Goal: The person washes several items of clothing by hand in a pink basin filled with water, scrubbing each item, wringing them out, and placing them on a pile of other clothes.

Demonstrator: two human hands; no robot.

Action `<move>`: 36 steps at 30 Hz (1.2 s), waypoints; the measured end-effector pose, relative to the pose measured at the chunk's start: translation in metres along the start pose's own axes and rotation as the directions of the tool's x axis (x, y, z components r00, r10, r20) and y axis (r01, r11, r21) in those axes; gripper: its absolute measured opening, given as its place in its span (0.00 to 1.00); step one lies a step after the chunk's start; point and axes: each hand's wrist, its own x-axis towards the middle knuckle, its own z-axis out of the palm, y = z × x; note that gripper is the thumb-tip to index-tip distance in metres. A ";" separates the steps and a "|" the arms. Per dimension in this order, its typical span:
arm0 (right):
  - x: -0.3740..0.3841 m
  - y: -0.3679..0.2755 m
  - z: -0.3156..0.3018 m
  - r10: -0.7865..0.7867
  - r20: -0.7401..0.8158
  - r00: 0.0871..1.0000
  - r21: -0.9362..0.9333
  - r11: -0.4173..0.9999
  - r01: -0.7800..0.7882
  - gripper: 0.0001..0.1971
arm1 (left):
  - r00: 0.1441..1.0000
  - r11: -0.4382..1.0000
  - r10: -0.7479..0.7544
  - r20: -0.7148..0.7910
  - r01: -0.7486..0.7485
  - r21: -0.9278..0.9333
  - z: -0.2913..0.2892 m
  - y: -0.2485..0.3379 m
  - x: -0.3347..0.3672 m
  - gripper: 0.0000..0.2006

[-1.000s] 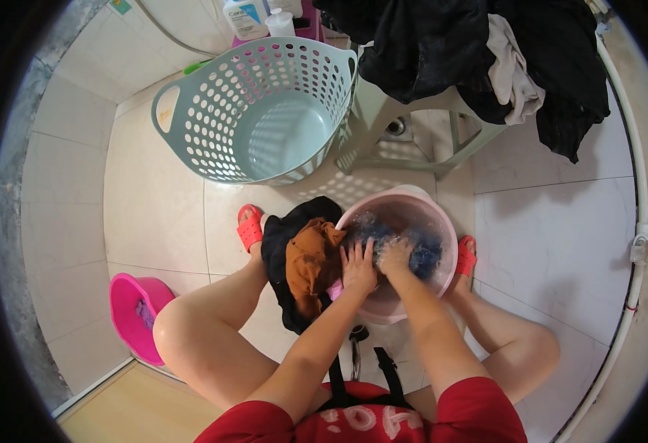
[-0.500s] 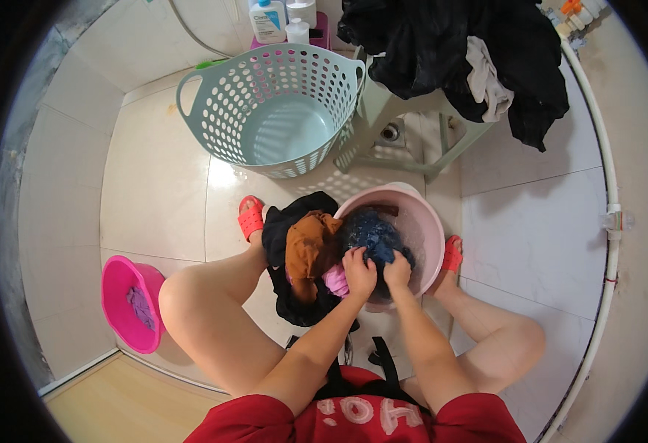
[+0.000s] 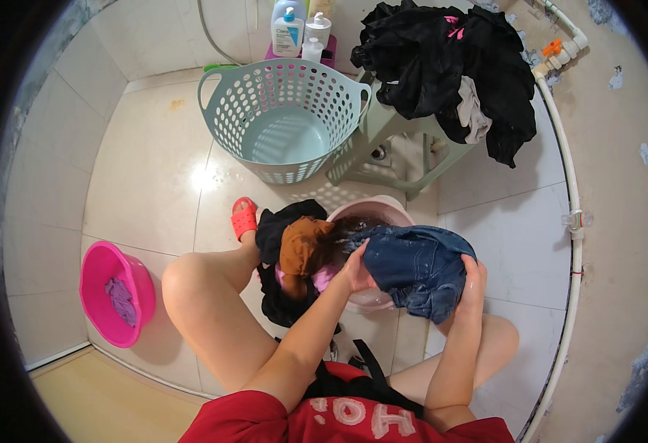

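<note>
A wet blue denim garment [image 3: 420, 266] is stretched between my hands, raised over the right side of a pale pink basin [image 3: 394, 210]. My left hand [image 3: 357, 269] grips its left edge, and my right hand [image 3: 472, 284] grips its right edge; some fingers are hidden by the cloth. Dark water and wet cloth show in the basin behind it. Over the basin's left rim hangs a brown cloth [image 3: 303, 244], with black clothes [image 3: 283, 304] around it and a pink cloth [image 3: 325, 277] beside it.
A pale green perforated basket [image 3: 287, 159] stands behind the basin. Black clothes [image 3: 442, 59] are heaped on a green stool [image 3: 413, 177] at the back right. At the left, a bright pink tub [image 3: 143, 284] holds a lilac cloth. A white pipe [image 3: 577, 258] runs along the right wall.
The denim garment has come up out of the basin and been spread out to the right. My right hand has moved right, away from my left hand.
</note>
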 end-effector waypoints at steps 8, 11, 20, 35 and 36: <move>0.133 0.197 -0.041 0.002 -0.291 0.957 -0.338 0.935 -0.105 0.20 | 0.787 0.848 0.405 -0.465 -0.133 0.513 -0.018 0.025 0.010 0.18; 0.128 0.234 -0.019 -0.229 -0.170 0.959 -0.678 0.733 0.055 0.21 | 0.219 0.434 0.859 -0.464 0.173 0.884 -0.001 0.021 0.008 0.30; 0.112 0.296 0.061 0.009 0.174 0.985 -0.962 0.214 0.168 0.31 | 0.713 -0.646 0.698 0.063 0.588 0.487 -0.083 0.016 0.027 0.35; 0.124 0.319 0.059 -0.060 0.214 0.975 -0.950 0.221 0.222 0.24 | 0.753 -0.669 0.615 -0.233 0.655 0.352 -0.208 0.033 0.060 0.27; 0.121 0.322 0.044 -0.072 0.170 0.983 -0.963 0.202 0.181 0.24 | 0.782 -0.684 0.588 -0.208 0.618 0.387 -0.159 0.018 0.063 0.26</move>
